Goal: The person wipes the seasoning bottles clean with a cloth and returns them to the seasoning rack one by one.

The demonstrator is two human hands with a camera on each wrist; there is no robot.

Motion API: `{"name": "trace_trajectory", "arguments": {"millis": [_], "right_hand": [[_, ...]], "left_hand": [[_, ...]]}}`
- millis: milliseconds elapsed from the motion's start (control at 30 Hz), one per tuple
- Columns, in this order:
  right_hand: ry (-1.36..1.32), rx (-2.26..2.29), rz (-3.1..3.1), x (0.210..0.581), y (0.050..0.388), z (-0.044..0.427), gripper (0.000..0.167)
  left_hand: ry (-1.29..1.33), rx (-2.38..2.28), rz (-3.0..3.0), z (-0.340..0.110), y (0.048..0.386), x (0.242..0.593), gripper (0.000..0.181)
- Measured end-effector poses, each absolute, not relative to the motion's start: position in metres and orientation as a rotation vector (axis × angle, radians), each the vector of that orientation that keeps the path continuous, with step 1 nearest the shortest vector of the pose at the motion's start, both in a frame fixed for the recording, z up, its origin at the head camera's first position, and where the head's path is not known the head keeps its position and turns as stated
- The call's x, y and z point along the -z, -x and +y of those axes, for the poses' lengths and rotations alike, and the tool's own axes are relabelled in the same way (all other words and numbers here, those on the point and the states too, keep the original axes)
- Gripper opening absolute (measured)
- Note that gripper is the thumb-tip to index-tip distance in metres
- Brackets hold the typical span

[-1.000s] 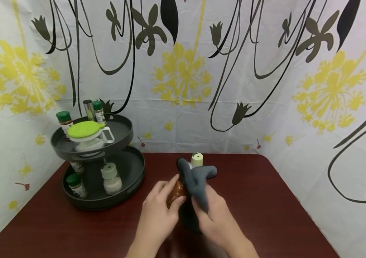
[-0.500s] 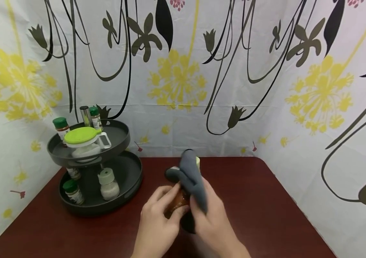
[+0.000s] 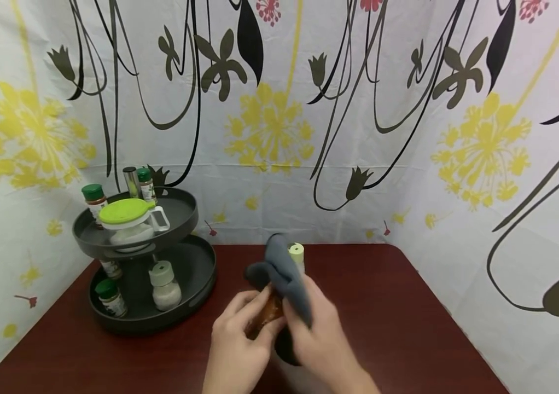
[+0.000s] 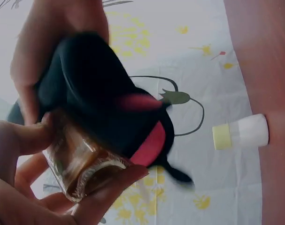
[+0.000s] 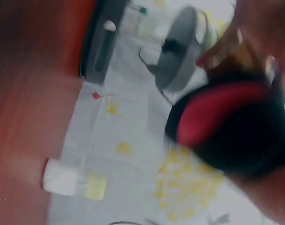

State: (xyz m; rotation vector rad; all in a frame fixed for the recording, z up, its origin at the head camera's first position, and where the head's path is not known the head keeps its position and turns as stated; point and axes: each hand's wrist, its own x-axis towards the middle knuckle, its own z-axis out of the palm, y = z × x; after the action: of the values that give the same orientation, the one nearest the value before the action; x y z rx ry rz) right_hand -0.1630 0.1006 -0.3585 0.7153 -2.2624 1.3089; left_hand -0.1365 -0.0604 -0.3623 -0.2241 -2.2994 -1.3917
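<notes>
Above table point(image 3: 383, 312), centre: L hand point(image 3: 237, 339) pinching 1 brown glass jar point(image 3: 267, 316); R hand point(image 3: 320, 334) gripping 1 grey cloth point(image 3: 283, 265) against it. Behind, on table, 1 yellow-capped shaker point(image 3: 297, 253), upright. To L, 1 two-tier rack point(image 3: 137, 326): upper tier point(image 3: 182, 207) w/ 2 green-capped jars point(image 3: 95, 201), 1 silvery cylinder point(image 3: 132, 182), 1 green-lidded jug point(image 3: 130, 230); lower w/ 1 green-capped jar point(image 3: 112, 301), 1 pale-capped shaker point(image 3: 166, 290), 1 partly hidden container point(image 3: 111, 268).

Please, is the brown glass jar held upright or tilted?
Tilted: the brown glass jar slants in the left hand, in both head and left wrist views.
</notes>
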Motion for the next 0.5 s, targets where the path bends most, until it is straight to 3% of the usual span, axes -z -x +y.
{"name": "trace_trajectory", "arguments": {"millis": [133, 200, 333, 500], "right_hand": [[-0.801, -0.81, -2.131, 0.36, 0.152, 0.09, 0.067], [-0.817, -0.751, -2.099, 0.353, 0.152, 0.09, 0.062], [-0.825, -1.034, -2.172, 0.342, 0.158, 0.096, 0.044], [-0.762, -1.223, -2.182, 0.351, 0.154, 0.093, 0.056]], "left_hand": [[0.215, 1.247, -2.331, -0.059, 0.134, 0.363, 0.045], [0.26, 1.195, -2.342, -0.058, 0.133, 0.365, 0.037], [0.322, 1.216, -2.325, -0.057, 0.131, 0.368, 0.037], [0.218, 1.285, -2.312, -0.061, 0.134, 0.361, 0.048]]}}
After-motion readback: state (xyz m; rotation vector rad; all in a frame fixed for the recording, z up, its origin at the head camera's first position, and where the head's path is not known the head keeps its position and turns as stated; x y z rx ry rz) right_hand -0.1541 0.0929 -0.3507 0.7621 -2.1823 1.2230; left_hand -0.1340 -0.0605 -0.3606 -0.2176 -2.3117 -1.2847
